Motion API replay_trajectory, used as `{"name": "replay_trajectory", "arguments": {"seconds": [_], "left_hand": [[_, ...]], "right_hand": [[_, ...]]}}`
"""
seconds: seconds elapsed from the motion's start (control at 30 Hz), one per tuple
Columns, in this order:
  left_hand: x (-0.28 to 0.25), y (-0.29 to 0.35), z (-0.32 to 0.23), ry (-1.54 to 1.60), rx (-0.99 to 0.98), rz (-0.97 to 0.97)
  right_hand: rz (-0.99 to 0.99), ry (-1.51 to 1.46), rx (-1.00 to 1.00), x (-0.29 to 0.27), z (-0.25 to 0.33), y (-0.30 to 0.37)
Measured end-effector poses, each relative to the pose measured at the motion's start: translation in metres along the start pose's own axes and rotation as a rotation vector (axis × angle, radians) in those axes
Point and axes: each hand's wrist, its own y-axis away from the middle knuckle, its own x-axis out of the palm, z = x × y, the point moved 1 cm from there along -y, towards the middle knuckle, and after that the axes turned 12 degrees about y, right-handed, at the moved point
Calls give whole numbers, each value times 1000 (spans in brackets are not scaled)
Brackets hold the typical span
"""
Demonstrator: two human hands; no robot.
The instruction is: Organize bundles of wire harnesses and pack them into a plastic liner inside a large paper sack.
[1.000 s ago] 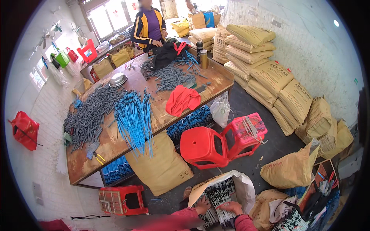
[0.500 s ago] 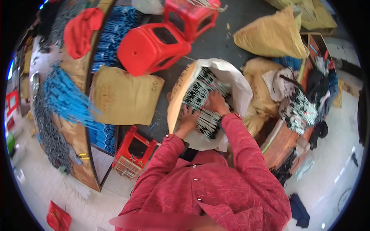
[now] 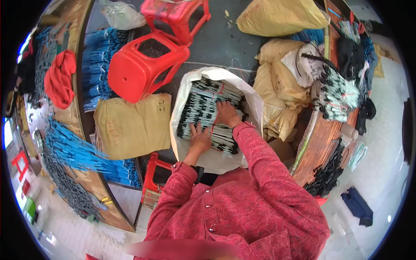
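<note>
I see both hands down in the white sack (image 3: 182,108) at frame centre: the left hand (image 3: 200,138) lies flat with fingers spread on the bundles (image 3: 203,108) of black-and-white sticks, and the right hand (image 3: 227,113) presses palm-down on the same pile, fingers splayed, pinching nothing that I can make out. A red stool (image 3: 143,69) lies tipped at upper left above a flat brown bag (image 3: 130,128), tan sacks (image 3: 277,82) sit to the right, and blue sticks (image 3: 73,151) cover the table (image 3: 69,117) at far left.
</note>
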Motion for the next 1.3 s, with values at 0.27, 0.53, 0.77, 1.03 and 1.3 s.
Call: {"name": "replay_trajectory", "arguments": {"seconds": [0.27,0.53,0.77,1.03,1.3], "left_hand": [[-28,-77,-24,-130,304,-88],[-11,-80,21,-433,180,106],[41,-147,50,-572,477,-145],[10,-138,9,-705,393,166],[43,-216,57,-717,554,-18]], "right_hand": [[29,-125,52,12,11,11],[-106,-121,-17,63,26,3],[-326,88,350,69,17,-3],[-500,-1190,-80,-231,-84,160],[-1185,-1579,952,-171,-275,322]]}}
